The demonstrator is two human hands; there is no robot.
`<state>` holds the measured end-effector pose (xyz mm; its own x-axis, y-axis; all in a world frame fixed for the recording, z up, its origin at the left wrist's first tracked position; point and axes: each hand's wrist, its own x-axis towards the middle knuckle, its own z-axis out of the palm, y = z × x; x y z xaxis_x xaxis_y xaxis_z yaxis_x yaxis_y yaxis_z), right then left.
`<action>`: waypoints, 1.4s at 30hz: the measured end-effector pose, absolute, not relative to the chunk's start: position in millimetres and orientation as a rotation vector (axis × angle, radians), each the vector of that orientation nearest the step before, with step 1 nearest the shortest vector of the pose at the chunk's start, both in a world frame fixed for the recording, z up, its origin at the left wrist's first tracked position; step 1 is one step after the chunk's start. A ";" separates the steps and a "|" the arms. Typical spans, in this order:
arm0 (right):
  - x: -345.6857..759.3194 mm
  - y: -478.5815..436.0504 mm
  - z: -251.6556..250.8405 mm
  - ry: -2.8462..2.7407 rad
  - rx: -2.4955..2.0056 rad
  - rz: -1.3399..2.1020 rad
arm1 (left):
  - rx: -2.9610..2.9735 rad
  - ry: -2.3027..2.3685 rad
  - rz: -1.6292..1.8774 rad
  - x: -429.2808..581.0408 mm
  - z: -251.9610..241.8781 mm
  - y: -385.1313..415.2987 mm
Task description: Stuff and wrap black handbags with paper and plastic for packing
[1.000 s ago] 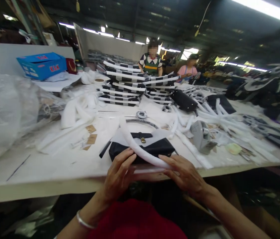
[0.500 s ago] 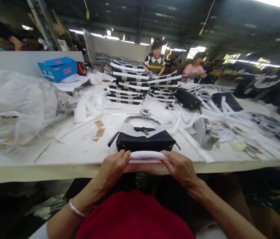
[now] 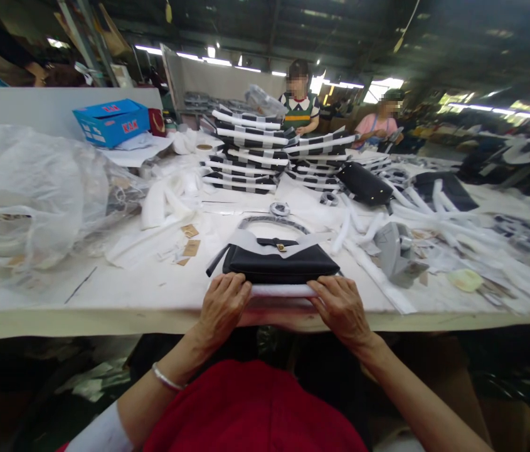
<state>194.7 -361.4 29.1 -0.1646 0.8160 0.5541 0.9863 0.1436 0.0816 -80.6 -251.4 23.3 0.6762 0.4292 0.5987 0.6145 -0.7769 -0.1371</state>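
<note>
A white foam roll [image 3: 281,290] lies along the near side of a black handbag [image 3: 276,263], close to the table's front edge. My left hand [image 3: 227,307] is closed around the roll's left end, and my right hand [image 3: 341,307] grips its right end. The bag lies on its side with its base toward me. Over its front is a sheet of white paper [image 3: 246,242], with a black strap and gold clasp [image 3: 281,247] showing on top. A wrapped handle [image 3: 271,220] arches behind the bag. My fingertips come close to the bag's bottom edge.
Behind stand stacks of black bags [image 3: 246,157] with white rolls. At left are a clear plastic bag [image 3: 34,194] and a blue box [image 3: 111,122]. A grey tape dispenser [image 3: 394,248] and loose white foam strips [image 3: 377,276] lie to the right. Two co-workers [image 3: 300,107] are beyond.
Both hands have shifted their fingers further over the roll, and it now lies straighter against the bag. The view has turned slightly. A co-worker has a clear plastic wrap raised beside the stack.
</note>
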 end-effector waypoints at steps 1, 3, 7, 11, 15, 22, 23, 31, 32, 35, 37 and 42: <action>196.0 -360.6 27.6 -2.053 -1.712 -0.611 | -2.534 -0.808 -0.848 -79.8 22.5 -251.6; 198.3 -360.0 26.2 -2.070 -1.677 -0.598 | -2.487 -0.764 -0.943 -77.3 21.7 -251.9; 201.5 -359.2 26.3 -2.081 -1.674 -0.603 | -2.518 -0.710 -1.003 -66.1 28.5 -247.4; 205.4 -354.0 25.6 -2.058 -1.650 -0.613 | -2.615 -0.693 -0.918 -49.4 41.6 -235.6; 212.3 -345.7 23.9 -1.980 -1.603 -0.642 | -2.771 -0.671 -0.810 -37.9 48.1 -224.5; 216.8 -343.7 20.0 -1.903 -1.552 -0.789 | -2.797 -0.836 -0.558 -25.5 62.2 -219.7; 215.7 -344.6 22.5 -1.886 -1.531 -0.812 | -2.798 -0.832 -0.506 -23.7 63.6 -219.7; 187.7 -321.3 81.5 -2.327 -1.502 -0.800 | -2.735 -0.775 -0.469 -19.2 53.0 -220.9; 185.4 -314.2 87.3 -2.399 -1.504 -0.767 | -2.727 -0.770 -0.486 -19.4 52.2 -221.1; 187.7 -294.7 96.1 -2.529 -1.527 -0.671 | -2.720 -0.745 -0.504 -19.0 53.0 -220.5; 196.7 -286.2 96.6 -2.590 -1.554 -0.598 | -2.734 -0.742 -0.464 -17.3 54.8 -218.8; 224.4 -284.1 76.6 -2.657 -1.522 -0.332 | -2.818 -0.824 -0.247 -8.6 60.3 -209.1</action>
